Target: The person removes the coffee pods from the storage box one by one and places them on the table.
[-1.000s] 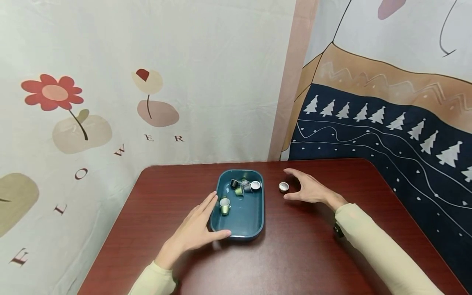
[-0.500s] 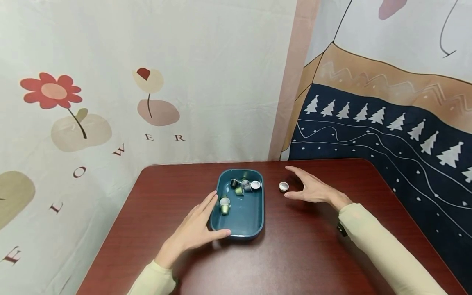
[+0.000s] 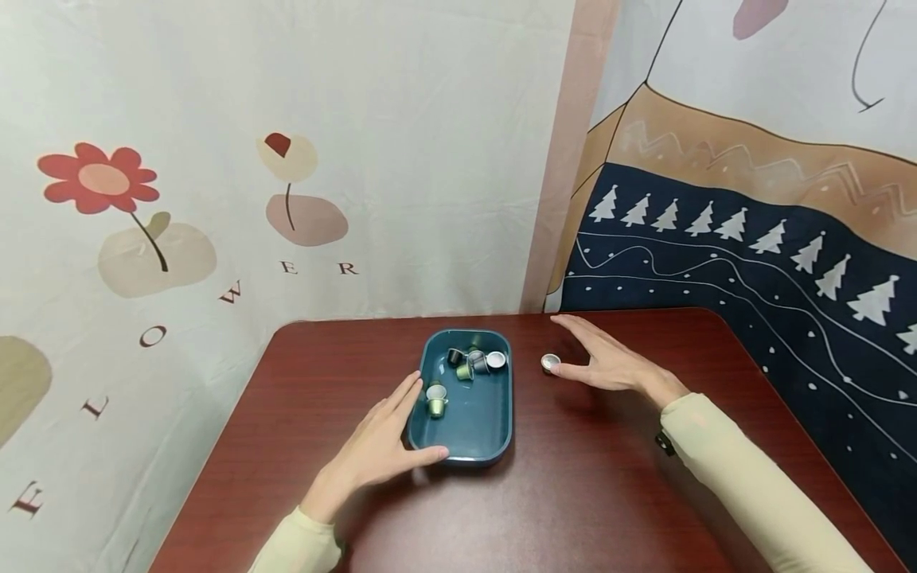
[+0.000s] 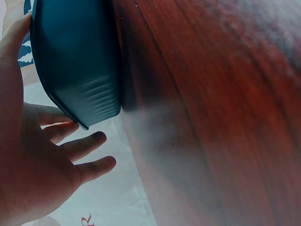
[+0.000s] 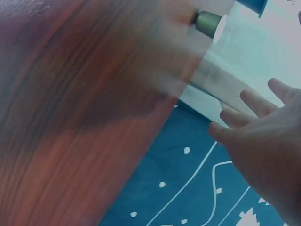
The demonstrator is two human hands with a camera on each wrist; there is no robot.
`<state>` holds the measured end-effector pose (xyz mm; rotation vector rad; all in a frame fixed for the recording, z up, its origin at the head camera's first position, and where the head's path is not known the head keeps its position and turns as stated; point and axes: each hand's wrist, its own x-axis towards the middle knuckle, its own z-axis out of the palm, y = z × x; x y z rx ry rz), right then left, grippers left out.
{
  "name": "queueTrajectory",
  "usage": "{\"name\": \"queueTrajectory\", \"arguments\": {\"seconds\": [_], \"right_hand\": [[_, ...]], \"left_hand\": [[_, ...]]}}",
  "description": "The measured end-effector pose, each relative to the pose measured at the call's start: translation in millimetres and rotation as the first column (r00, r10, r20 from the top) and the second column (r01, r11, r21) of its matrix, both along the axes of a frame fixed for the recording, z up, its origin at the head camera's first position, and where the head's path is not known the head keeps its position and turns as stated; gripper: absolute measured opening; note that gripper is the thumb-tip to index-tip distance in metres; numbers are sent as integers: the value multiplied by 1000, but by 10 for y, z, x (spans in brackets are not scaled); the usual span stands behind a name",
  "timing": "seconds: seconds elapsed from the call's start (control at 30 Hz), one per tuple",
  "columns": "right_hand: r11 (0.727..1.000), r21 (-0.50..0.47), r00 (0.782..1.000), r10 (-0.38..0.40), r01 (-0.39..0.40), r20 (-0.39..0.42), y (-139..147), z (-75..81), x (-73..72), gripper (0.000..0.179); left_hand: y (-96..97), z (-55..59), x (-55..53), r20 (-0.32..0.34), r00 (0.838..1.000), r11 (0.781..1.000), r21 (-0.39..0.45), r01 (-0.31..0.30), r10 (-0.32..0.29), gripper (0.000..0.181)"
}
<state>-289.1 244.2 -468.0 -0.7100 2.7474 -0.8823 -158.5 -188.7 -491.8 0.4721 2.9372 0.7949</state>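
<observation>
A blue rectangular tray [image 3: 481, 434] stands on the table, with several coffee capsules in it. Two green capsules [image 3: 436, 407] lie at its left side; black, green and silver ones [image 3: 479, 364] cluster toward the far end. My left hand [image 3: 372, 450] spans the tray's near left corner, fingers extended, thumb and fingertips at the rim. To the tray's right, a single coffee capsule [image 3: 548, 362] stands lid up on the table; the right wrist view shows its dark green body [image 5: 207, 23]. Above and beside it hovers my right hand [image 3: 609, 362], holding nothing, thumb and fingers spread apart.
The dark red wooden table [image 3: 587, 493] runs back to a pale curtain [image 3: 430, 159] printed with flowers and letters. On the right hangs a navy cloth [image 3: 716, 270] with white trees, close to the table's edge.
My right hand has drawn back slightly to the right and lifted its fingers a little, its thumb now overlapping the lone capsule in the head view. Left hand, tray and capsules stay put.
</observation>
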Motion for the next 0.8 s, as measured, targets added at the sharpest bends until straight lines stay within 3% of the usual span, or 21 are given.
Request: {"name": "queueTrajectory", "arguments": {"seconds": [0.43, 0.8], "right_hand": [[998, -37, 999, 50, -50, -8, -213, 208, 84, 95], [995, -35, 996, 90, -91, -25, -356, 325, 122, 92]], "left_hand": [[3, 13, 8, 2, 1000, 1000, 4, -2, 2, 128], [-7, -18, 10, -41, 999, 1000, -2, 17, -17, 125]]}}
